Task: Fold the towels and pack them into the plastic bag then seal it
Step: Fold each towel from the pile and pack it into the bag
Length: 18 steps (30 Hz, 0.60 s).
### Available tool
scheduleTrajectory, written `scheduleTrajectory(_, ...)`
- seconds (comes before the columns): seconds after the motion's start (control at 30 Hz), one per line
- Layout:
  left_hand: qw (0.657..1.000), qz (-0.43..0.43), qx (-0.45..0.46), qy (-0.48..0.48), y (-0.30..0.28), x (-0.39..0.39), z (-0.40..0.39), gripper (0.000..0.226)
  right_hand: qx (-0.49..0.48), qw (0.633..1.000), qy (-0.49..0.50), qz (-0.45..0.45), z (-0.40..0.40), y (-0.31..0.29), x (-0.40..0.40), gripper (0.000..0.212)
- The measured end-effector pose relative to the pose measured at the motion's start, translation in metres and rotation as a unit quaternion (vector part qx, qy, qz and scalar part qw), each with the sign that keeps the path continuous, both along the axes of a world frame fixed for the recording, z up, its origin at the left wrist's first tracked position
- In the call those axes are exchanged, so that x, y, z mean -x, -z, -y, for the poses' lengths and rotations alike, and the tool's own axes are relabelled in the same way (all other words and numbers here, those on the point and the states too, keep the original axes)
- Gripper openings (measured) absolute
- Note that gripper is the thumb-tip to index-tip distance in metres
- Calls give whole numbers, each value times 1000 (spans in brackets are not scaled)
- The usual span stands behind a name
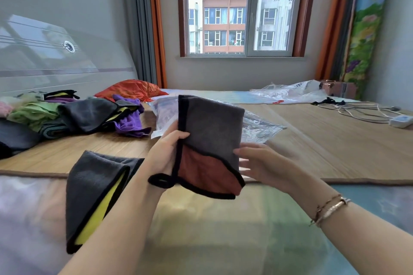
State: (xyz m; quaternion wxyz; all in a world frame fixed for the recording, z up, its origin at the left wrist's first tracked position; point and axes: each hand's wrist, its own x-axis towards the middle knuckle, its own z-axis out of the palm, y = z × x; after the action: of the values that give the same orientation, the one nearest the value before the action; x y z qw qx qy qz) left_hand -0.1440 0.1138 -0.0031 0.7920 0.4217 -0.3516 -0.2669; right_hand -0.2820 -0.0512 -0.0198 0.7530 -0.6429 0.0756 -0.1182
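A folded grey towel (212,131) with a rust-brown inner face and black trim is held up in front of me above the bed. My left hand (166,152) grips its left edge, thumb on the front. My right hand (259,163) holds its right edge, fingers partly behind the cloth. Behind the towel lies a clear plastic bag (257,128) on the bamboo mat. A second folded towel, grey with a yellow inside (93,192), lies at the lower left beside my left forearm.
A heap of unfolded towels (73,116), grey, green and purple, sits at the left near the headboard, with an orange cushion (131,90) behind it. More crumpled plastic bags (295,91) lie at the far right, next to a white power strip (401,121) and cables.
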Motion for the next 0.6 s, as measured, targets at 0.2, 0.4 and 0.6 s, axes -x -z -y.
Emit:
scheduleTrajectory(0.2, 978, 28, -204, -40, 21, -1, 20, 30, 315, 885, 322, 120, 11, -6, -17, 11)
scheduleTrajectory(0.4, 862, 288, -223, -352, 17, -9, 27, 104, 404, 903, 135, 65, 17, -7, -9, 15)
scheduleTrajectory(0.6, 888, 354, -253, -152, 5, 5, 23, 42, 449, 887, 81, 69, 5, -13, 1, 9)
